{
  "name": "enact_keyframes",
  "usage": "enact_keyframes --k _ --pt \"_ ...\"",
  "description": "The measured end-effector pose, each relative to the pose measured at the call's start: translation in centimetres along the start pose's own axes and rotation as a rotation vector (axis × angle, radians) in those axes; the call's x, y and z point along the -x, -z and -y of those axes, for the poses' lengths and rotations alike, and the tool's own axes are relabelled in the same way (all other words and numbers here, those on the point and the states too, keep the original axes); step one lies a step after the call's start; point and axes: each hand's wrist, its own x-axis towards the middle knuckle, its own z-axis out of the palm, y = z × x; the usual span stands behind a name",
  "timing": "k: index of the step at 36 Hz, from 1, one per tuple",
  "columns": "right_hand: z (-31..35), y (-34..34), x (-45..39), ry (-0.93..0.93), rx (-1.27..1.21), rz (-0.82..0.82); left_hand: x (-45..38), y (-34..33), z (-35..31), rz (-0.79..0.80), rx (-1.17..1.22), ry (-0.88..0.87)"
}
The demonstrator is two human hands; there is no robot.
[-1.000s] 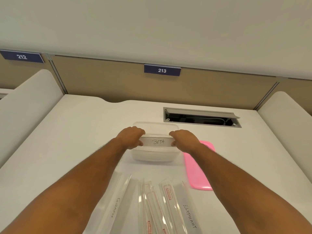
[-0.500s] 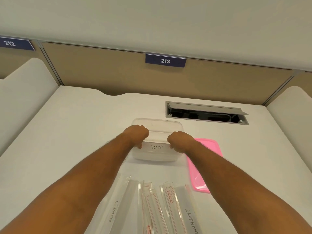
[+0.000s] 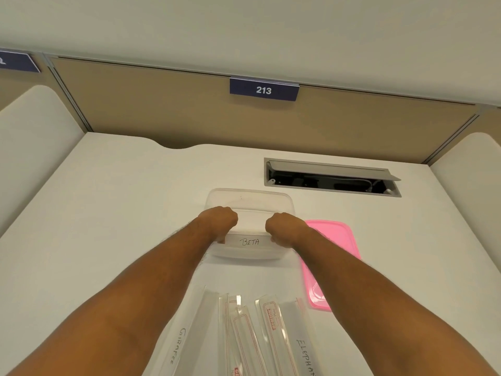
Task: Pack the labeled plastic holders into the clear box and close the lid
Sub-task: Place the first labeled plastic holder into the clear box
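Our curled fingers hide both ends of the BETA holder (image 3: 249, 242): our left hand (image 3: 217, 222) and right hand (image 3: 284, 229) each grip one end, holding it across the near side of the clear box (image 3: 250, 198) mid-worktop; whether it touches the box floor we cannot tell. The pink lid (image 3: 334, 245) lies just right of the box. Toward the worktop's near edge, the GIRAFEE holder (image 3: 180, 340) and ELEPHANT holder (image 3: 305, 354) are cut off

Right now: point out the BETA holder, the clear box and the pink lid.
BETA holder (image 3: 249, 242), head view: on its white label strip.
clear box (image 3: 250, 198), head view: on its far wall by the rim.
pink lid (image 3: 332, 240), head view: on its flat top.
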Motion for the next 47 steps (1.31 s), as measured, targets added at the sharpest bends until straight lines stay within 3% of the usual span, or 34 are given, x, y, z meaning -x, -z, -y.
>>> enact_keyframes --k 24,35,47 --pt "-0.1 0.2 0.5 0.004 -0.098 -0.064 -0.5 -1.4 0.6 -0.09 0.031 0.014" --pt "1.7 1.0 2.8 -0.049 -0.115 -0.293 1.4 -1.6 -0.6 -0.396 0.116 0.035" --pt "2.2 0.3 8.2 -0.126 -0.11 -0.458 4.8 -1.7 -4.5 -0.754 0.21 -0.104"
